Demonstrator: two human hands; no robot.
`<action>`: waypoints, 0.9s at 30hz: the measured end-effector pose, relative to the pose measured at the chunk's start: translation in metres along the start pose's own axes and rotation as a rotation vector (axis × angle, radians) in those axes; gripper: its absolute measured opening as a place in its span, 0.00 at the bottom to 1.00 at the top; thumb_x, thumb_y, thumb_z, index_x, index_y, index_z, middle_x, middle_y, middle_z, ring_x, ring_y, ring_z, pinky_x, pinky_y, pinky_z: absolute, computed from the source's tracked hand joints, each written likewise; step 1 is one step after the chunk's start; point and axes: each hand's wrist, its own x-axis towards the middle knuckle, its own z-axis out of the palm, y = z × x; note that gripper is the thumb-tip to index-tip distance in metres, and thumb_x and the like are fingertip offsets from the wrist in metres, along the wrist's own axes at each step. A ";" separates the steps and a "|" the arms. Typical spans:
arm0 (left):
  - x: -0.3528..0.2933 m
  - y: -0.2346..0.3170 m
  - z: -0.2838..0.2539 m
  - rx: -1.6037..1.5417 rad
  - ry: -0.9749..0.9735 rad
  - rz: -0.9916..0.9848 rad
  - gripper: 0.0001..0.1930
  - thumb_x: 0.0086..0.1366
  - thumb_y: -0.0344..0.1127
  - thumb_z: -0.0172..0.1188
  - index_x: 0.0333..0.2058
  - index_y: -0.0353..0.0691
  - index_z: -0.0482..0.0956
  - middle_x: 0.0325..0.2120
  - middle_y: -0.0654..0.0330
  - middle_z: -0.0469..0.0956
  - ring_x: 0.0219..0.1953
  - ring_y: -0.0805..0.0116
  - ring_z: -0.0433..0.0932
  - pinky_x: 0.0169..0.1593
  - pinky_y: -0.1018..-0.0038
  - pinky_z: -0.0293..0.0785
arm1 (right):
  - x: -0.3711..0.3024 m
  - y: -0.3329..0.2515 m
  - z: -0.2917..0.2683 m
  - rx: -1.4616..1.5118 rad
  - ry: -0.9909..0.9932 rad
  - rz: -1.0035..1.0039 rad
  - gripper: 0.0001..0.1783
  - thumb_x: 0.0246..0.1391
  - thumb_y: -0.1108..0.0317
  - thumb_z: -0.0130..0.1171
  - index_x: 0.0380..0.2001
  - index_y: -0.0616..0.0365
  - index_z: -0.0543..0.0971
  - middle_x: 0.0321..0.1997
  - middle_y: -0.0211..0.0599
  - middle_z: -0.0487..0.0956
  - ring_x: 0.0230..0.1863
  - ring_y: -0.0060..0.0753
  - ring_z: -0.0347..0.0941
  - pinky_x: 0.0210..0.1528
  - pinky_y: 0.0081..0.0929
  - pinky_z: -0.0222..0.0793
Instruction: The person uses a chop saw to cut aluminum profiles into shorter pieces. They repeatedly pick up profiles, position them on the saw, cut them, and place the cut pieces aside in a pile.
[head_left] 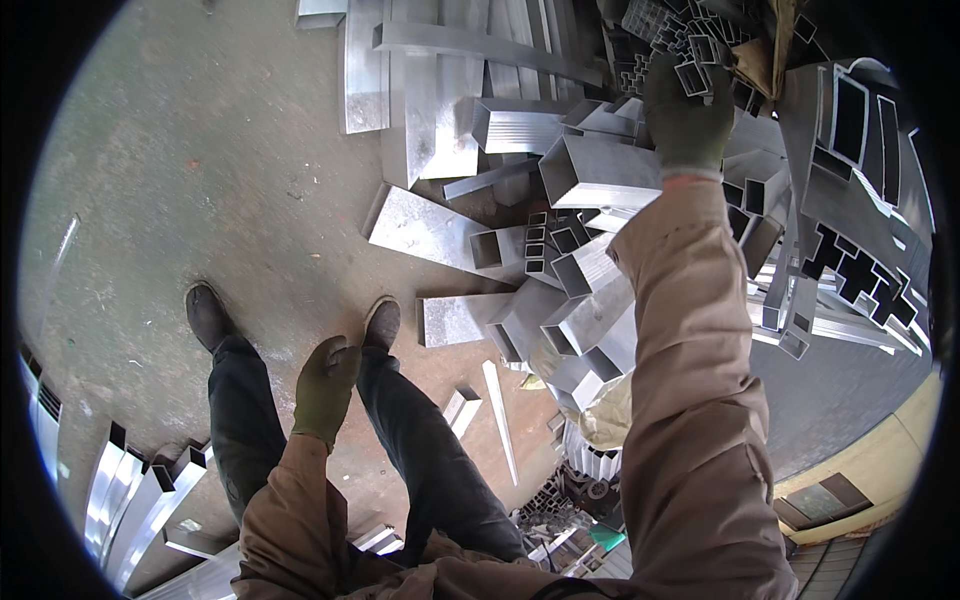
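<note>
A tan sleeve (695, 380) reaches up from five o'clock, its gloved right hand (690, 115) at the small metal tubes (692, 78) between one and two — whether the fingers are clamped on one, I can't tell. Bigger tubes (605, 175) lie toward eight o'clock from it. The gloved left hand (325, 392) hangs near eight o'clock over the floor (200, 180) — fingers bent, how far closed I can't tell.

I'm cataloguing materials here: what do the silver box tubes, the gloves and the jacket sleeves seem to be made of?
Silver box tubes: bare, satin metal, likely aluminium, judging by the pale grey sheen and thin cut walls; the look can't confirm it.
Gloves: matte green fabric, perhaps knitted, fitting closely; any coating is unclear.
Jacket sleeves: matte tan cloth, probably woven, with soft creases.
</note>
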 end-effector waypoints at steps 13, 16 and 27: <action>-0.028 0.019 -0.123 -0.189 0.026 0.185 0.22 0.90 0.44 0.65 0.71 0.37 0.87 0.56 0.58 0.93 0.53 0.68 0.89 0.58 0.72 0.84 | -0.325 0.183 0.248 0.278 0.047 0.308 0.22 0.91 0.52 0.61 0.70 0.57 0.80 0.65 0.37 0.87 0.67 0.43 0.88 0.76 0.51 0.87; -0.064 0.091 -0.216 -0.354 0.156 0.092 0.24 0.92 0.46 0.61 0.75 0.40 0.85 0.59 0.55 0.93 0.56 0.65 0.91 0.62 0.69 0.85 | -0.448 0.201 0.316 0.258 -0.003 0.503 0.21 0.90 0.52 0.63 0.69 0.55 0.82 0.66 0.36 0.88 0.69 0.43 0.87 0.74 0.50 0.87; -0.144 0.260 -0.190 0.969 -0.362 0.368 0.47 0.66 0.66 0.81 0.73 0.38 0.82 0.56 0.36 0.92 0.60 0.36 0.92 0.66 0.48 0.88 | -0.705 0.239 0.398 -1.127 -1.121 0.145 0.26 0.80 0.64 0.59 0.74 0.59 0.83 0.78 0.54 0.84 0.79 0.54 0.81 0.82 0.48 0.75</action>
